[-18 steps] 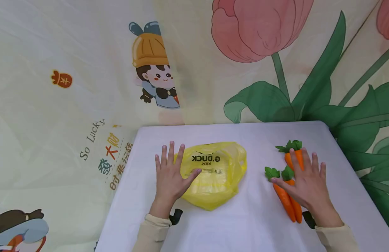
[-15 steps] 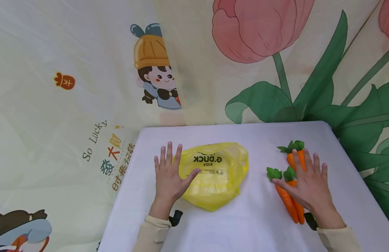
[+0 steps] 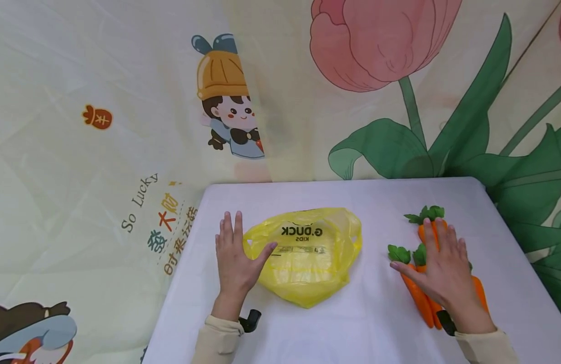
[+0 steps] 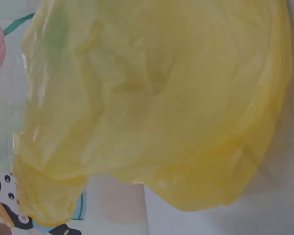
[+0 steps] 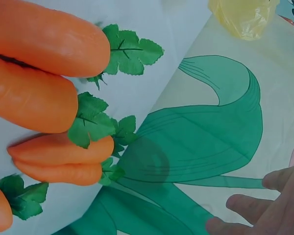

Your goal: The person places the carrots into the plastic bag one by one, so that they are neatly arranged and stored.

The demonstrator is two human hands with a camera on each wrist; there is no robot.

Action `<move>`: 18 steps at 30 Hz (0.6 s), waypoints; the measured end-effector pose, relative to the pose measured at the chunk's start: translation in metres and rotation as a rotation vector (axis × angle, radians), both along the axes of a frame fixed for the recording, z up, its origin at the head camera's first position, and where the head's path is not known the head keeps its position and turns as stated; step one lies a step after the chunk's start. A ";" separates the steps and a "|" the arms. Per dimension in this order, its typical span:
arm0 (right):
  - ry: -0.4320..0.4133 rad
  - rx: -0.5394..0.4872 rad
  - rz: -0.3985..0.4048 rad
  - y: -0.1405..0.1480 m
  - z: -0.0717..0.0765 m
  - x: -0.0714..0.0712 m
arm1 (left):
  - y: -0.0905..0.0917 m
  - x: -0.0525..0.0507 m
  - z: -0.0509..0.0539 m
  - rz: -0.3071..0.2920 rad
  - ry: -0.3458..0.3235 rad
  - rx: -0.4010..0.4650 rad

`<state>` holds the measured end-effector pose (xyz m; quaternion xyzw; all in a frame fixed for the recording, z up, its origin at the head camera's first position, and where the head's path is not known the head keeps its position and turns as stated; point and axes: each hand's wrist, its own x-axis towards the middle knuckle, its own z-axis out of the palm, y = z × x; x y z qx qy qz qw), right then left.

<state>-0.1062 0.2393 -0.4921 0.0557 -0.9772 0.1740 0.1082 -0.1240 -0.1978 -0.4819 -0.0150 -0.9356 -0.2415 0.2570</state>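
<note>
While a flower-print cloth [image 3: 285,116] hangs behind, a white table [image 3: 326,333] bears a flattened yellow plastic bag [image 3: 308,275], longest from side to side. The left hand [image 3: 238,265], fingers straight, thumb spread, holding nothing, is the nearer one, just left of the bag. The right hand [image 3: 446,275], spread and holding nothing, partly covers orange carrots [image 3: 416,293], well right of the bag; the front pair's tips point toward the person, green leaves [image 3: 399,254] away.

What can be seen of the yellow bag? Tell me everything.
The yellow bag looks like thin, translucent, crinkled plastic, with mirrored black print reading G.DUCK KIDS and smaller, unreadable lines below. A small opening shows near its right edge. It lies loosely spread on the white table. The left grip partly overlaps it in the head view; whether they touch, I cannot tell.
</note>
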 end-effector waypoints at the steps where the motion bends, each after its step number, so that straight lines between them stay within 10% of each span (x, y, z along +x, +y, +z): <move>1: 0.001 -0.008 0.004 0.000 -0.001 0.000 | 0.000 0.000 -0.001 0.006 -0.004 0.013; 6: -0.020 -0.062 0.017 -0.003 -0.004 -0.002 | -0.001 0.004 -0.005 0.058 -0.081 0.176; 18: -0.160 -0.133 -0.065 -0.010 -0.017 0.002 | 0.006 0.012 -0.017 0.155 -0.368 0.874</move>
